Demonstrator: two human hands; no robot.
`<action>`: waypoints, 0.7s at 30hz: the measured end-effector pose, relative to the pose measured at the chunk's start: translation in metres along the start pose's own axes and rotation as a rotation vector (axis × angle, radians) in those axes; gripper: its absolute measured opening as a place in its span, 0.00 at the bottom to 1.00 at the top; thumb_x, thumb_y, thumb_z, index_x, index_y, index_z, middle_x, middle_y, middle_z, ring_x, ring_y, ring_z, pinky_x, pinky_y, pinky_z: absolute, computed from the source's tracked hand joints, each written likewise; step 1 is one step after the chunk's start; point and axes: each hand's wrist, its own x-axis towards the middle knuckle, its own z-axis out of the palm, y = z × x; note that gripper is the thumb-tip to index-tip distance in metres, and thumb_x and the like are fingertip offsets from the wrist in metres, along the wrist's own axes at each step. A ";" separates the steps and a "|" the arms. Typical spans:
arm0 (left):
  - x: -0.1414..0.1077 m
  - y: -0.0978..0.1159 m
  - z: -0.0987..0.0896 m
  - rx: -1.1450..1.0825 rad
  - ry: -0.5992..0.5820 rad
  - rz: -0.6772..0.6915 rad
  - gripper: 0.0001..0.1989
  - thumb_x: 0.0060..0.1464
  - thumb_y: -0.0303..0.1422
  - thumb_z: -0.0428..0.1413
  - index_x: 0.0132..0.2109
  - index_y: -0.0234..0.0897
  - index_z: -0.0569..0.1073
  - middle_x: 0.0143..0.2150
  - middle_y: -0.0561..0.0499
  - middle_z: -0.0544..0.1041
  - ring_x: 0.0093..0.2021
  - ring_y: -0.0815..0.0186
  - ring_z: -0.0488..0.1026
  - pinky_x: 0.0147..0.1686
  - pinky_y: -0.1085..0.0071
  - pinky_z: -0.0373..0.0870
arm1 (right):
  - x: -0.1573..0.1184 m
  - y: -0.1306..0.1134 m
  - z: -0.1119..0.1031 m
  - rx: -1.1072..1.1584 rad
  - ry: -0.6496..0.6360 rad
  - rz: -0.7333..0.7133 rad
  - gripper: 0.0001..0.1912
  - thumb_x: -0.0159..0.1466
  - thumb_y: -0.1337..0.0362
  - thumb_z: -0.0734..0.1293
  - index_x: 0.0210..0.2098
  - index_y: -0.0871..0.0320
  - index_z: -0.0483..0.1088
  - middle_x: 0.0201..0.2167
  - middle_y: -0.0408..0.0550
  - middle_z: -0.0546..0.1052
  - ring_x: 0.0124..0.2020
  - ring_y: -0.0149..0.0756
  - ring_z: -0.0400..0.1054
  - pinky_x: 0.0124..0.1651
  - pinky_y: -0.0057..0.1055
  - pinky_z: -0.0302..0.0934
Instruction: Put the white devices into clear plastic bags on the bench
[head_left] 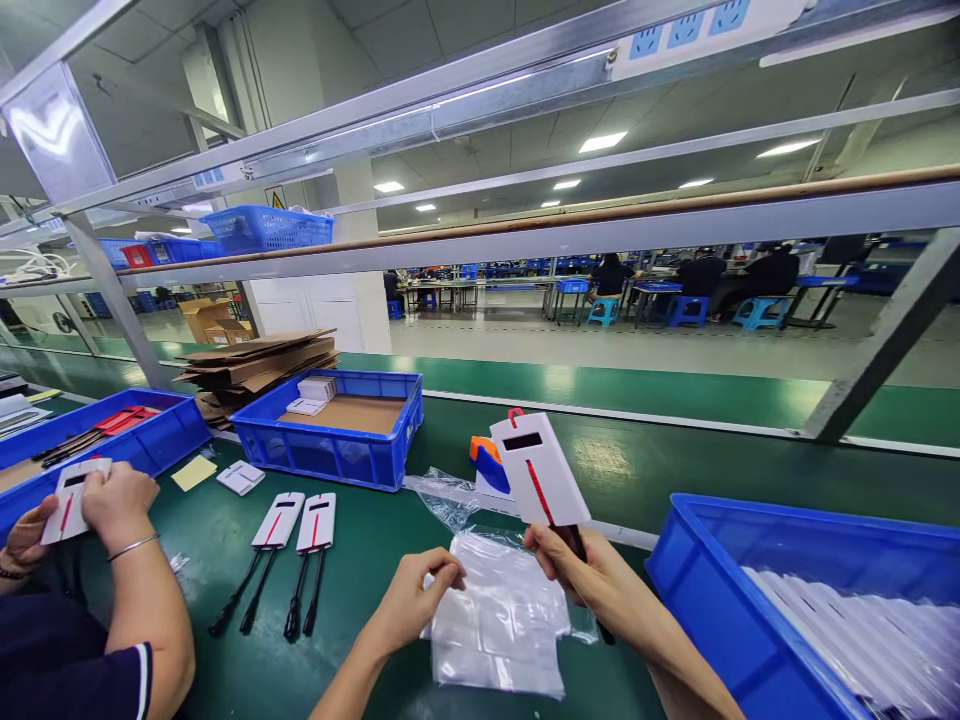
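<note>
My right hand (574, 565) grips the lower end of a white flat device (541, 468), holding it tilted above the table. The device has a dark window, a red stripe, a red loop on top and black cable below. My left hand (420, 598) is closed, thumb against fingers, at the upper left edge of a stack of clear plastic bags (499, 635), pinching a bag there. Two similar white devices (316, 522) with black cables lie to the left on the green table.
A blue bin (757, 620) with wrapped white pieces stands at right. Another blue bin (330, 455) holds white pieces on cardboard. An orange and blue tape dispenser (489, 468) sits behind the bags. At left, a co-worker's hands (120, 500) hold a similar device. A shelf (480, 235) crosses above.
</note>
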 end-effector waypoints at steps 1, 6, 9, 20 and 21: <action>-0.002 0.003 -0.004 -0.039 0.022 -0.026 0.20 0.68 0.45 0.47 0.37 0.37 0.76 0.33 0.46 0.79 0.36 0.60 0.75 0.39 0.67 0.68 | 0.002 0.002 0.001 -0.008 0.010 0.000 0.35 0.60 0.30 0.64 0.33 0.58 0.72 0.21 0.37 0.62 0.20 0.28 0.48 0.22 0.29 0.42; -0.013 0.028 -0.025 -0.185 0.076 -0.181 0.19 0.65 0.48 0.49 0.34 0.38 0.70 0.25 0.54 0.69 0.21 0.69 0.61 0.22 0.74 0.57 | 0.011 0.008 0.019 -0.035 0.029 0.041 0.31 0.62 0.35 0.66 0.35 0.60 0.74 0.24 0.39 0.64 0.21 0.28 0.48 0.22 0.28 0.44; -0.022 0.046 -0.032 -0.172 0.107 -0.207 0.17 0.64 0.45 0.51 0.32 0.38 0.70 0.24 0.55 0.68 0.22 0.70 0.57 0.24 0.73 0.53 | 0.011 0.008 0.033 -0.042 -0.011 0.051 0.26 0.61 0.40 0.69 0.35 0.60 0.75 0.26 0.43 0.69 0.23 0.30 0.53 0.23 0.29 0.47; -0.042 0.054 -0.014 0.095 0.380 -0.092 0.09 0.63 0.40 0.53 0.39 0.41 0.74 0.37 0.46 0.76 0.39 0.56 0.71 0.36 0.65 0.63 | 0.000 0.003 0.054 -0.038 -0.089 0.017 0.20 0.62 0.46 0.69 0.27 0.55 0.64 0.24 0.38 0.63 0.27 0.34 0.55 0.31 0.31 0.51; -0.043 0.055 -0.010 0.138 0.483 -0.050 0.08 0.63 0.40 0.54 0.41 0.42 0.73 0.40 0.45 0.76 0.42 0.54 0.70 0.39 0.64 0.64 | 0.000 0.003 0.056 -0.041 -0.084 0.016 0.20 0.62 0.46 0.68 0.27 0.55 0.63 0.24 0.38 0.62 0.27 0.34 0.55 0.31 0.31 0.51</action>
